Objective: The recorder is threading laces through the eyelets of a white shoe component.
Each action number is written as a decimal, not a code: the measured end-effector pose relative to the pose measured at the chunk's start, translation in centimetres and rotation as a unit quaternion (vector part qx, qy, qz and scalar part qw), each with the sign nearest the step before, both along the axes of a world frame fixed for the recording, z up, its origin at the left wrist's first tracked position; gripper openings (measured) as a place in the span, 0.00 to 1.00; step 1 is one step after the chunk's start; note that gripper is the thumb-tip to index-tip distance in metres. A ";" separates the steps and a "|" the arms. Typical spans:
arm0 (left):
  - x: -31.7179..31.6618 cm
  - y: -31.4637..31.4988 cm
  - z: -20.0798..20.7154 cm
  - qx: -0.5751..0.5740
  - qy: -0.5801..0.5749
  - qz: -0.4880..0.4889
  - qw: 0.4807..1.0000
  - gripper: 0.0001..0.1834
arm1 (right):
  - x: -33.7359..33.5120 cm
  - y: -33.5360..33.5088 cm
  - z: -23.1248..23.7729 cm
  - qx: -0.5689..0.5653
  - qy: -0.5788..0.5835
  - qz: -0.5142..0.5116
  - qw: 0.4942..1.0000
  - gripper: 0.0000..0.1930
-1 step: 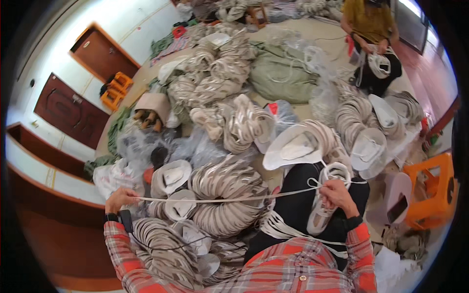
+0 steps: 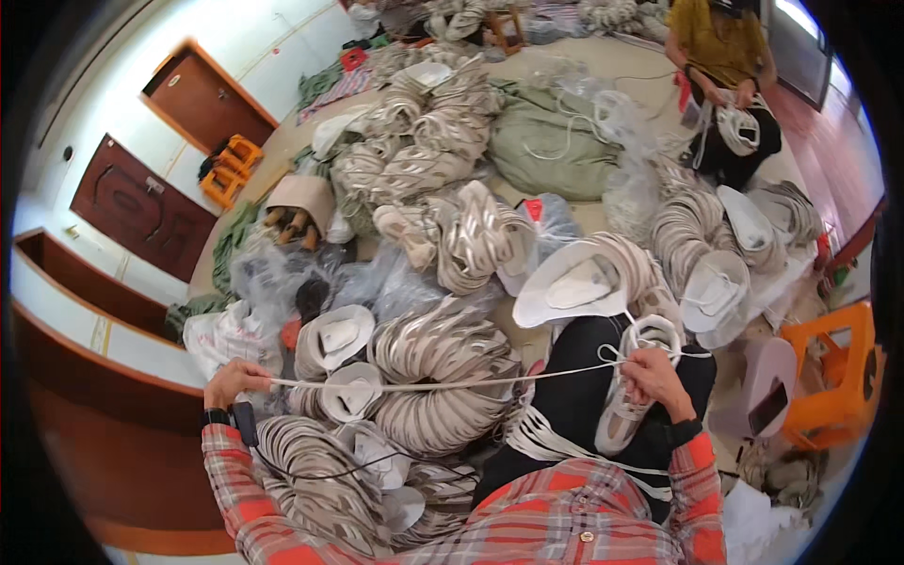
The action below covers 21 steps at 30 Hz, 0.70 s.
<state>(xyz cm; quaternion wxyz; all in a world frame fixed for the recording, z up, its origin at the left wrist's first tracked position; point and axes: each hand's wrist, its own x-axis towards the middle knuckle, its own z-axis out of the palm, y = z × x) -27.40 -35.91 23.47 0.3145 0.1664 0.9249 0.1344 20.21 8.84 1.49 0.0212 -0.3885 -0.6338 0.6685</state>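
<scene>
My left hand (image 2: 235,381) is stretched out to the left, closed on one end of a thin white cord (image 2: 443,384). The cord runs taut across my lap to my right hand (image 2: 650,372). That hand grips the cord together with a white folded hat piece (image 2: 626,414) lying on my dark trousers. More loops of white cord (image 2: 546,438) lie over my lap. Curved stacks of white hat pieces (image 2: 433,377) sit just under the cord, and a white brimmed hat (image 2: 574,282) lies beyond my knees.
Heaps of stacked white hats (image 2: 471,235) and clear plastic bags cover the floor, with a green sack (image 2: 556,141) behind. Another person in a yellow shirt (image 2: 720,47) sits far right. An orange stool (image 2: 838,367) and a phone (image 2: 767,405) on a pale stool stand right.
</scene>
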 end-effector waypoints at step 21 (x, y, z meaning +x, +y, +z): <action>11.4 26.8 -17.9 0.560 -0.084 -0.051 0.823 0.16 | -2.9 -13.0 0.8 0.289 0.083 0.476 0.826 0.10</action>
